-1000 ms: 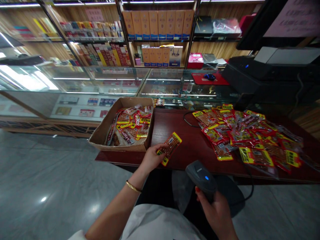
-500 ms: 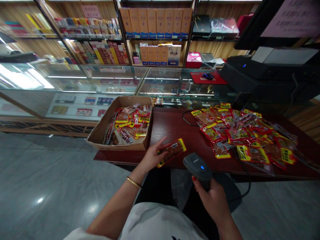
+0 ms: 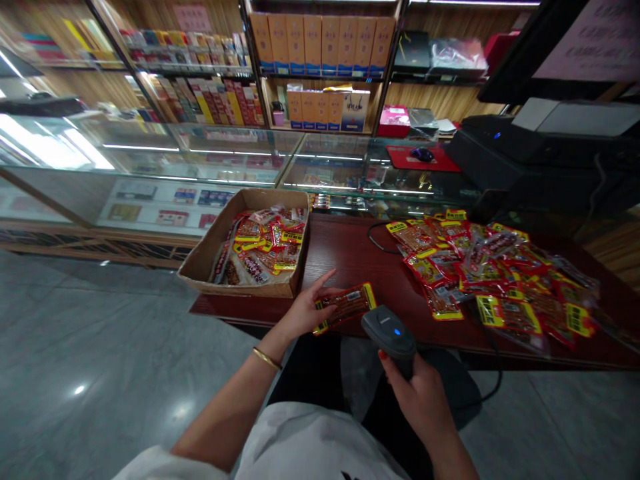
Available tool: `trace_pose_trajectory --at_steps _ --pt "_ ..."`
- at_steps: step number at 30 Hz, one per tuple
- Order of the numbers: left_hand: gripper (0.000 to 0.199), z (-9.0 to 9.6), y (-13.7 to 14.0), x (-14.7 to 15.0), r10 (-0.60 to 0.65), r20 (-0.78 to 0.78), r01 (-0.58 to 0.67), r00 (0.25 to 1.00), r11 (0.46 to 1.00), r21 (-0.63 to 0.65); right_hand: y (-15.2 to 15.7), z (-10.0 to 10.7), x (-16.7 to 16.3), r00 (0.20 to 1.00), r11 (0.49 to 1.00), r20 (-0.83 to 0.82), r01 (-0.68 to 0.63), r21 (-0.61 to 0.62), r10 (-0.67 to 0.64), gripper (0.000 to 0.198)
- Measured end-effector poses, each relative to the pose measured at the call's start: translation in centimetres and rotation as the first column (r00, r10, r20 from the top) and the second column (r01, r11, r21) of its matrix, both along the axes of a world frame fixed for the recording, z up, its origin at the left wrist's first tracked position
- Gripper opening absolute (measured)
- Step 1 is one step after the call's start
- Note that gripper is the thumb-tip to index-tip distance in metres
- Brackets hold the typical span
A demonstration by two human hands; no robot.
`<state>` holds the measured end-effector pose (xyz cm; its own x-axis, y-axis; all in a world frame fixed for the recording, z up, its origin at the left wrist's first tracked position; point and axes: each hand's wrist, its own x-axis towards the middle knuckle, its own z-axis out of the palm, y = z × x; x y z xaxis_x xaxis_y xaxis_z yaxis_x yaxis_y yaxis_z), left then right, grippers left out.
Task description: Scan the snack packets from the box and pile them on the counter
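- Change against the frame a second ago: the slim clear plastic packet with red edging, yellow ends and brown filling (image 3: 350,305) now lies closer to crosswise, its far end swung down to the right; the dark grey pistol-shaped plastic scanner with a blue light (image 3: 390,331) is up and leftward, nearer that end.
- Packet position: in the left hand (image 3: 304,313), over the front edge of the dark red wood-grain table (image 3: 345,250). Cannot tell whether it touches the wood.
- Left fingers: thumb laid across the packet's near end, pinching it against fingers mostly hidden behind; index finger stretched out, clear of the film.
- Right hand (image 3: 420,393): fingers wrapped around the scanner handle, thumb along its side; remaining fingertips hidden. Scanner head sits just beside the packet's far end; contact not discernible.
- Surroundings: open brown cardboard box (image 3: 205,260) with similar packets inside, left of the packet; loose heap of red-and-yellow packets (image 3: 465,267) to the right.
- Handling (judged): light, semi-soft, probably bending a little under pressure; glossy film likely slippery. Contents should tolerate a gentle squeeze.
- Grip (judged): best at one yellow end, thumb above and fingers below, leaving the pale label on the middle uncovered.
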<state>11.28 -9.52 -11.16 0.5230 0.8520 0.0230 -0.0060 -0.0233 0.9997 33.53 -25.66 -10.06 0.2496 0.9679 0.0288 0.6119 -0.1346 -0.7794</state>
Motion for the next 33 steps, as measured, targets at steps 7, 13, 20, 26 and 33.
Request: trace_pose_trajectory --at_steps 7,13,20,26,33 --pt "0.091 0.0 -0.1 0.0 -0.018 0.045 0.022 0.999 0.996 -0.083 -0.3 0.0 0.2 1.000 0.999 0.012 0.023 -0.024 -0.022 0.052" --pt "0.090 0.0 -0.1 0.0 0.011 0.020 -0.010 1.000 0.998 -0.056 -0.1 0.0 0.3 1.000 1.000 0.010 -0.001 -0.018 0.001 0.049" --pt "0.080 -0.6 1.2 1.3 0.162 0.024 -0.154 0.987 0.968 -0.199 -0.9 0.7 0.4 0.998 0.999 -0.049 0.033 0.026 -0.032 0.044" --pt "0.063 0.8 5.2 10.6 0.275 0.133 -0.214 0.952 0.911 -0.352 -2.5 0.7 1.2 0.988 0.992 -0.096 0.121 0.037 -0.117 0.044" --pt "0.068 2.9 8.6 25.5 0.019 0.204 0.029 0.979 0.973 -0.229 -3.6 0.3 2.1 0.985 0.986 -0.061 0.164 0.026 -0.162 0.045"
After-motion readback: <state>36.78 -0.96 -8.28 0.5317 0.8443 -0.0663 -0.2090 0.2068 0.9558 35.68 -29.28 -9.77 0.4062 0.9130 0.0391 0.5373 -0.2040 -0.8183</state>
